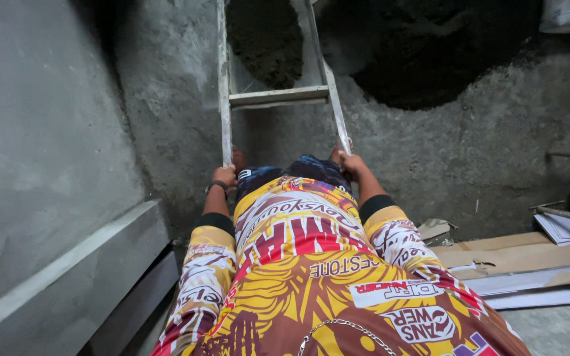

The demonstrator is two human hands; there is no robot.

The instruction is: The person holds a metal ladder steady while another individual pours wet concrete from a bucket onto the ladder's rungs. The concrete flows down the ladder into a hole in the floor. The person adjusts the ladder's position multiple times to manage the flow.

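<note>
Patterned shirt (311,277) nearest; both hands grip wooden ladder (278,96) rails below.

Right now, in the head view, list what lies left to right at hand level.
Grey wall → left hand on the ladder's left rail → right hand on the right rail → flattened cardboard.

Both hands, left hand (223,175) and right hand (351,162), grip ladder (278,96) rails.

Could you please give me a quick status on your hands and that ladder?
Left hand gripping left rail, right hand gripping right rail. Wooden ladder leaning over concrete floor. Dark soil heap beyond the ladder, flattened cardboard at right.
</note>
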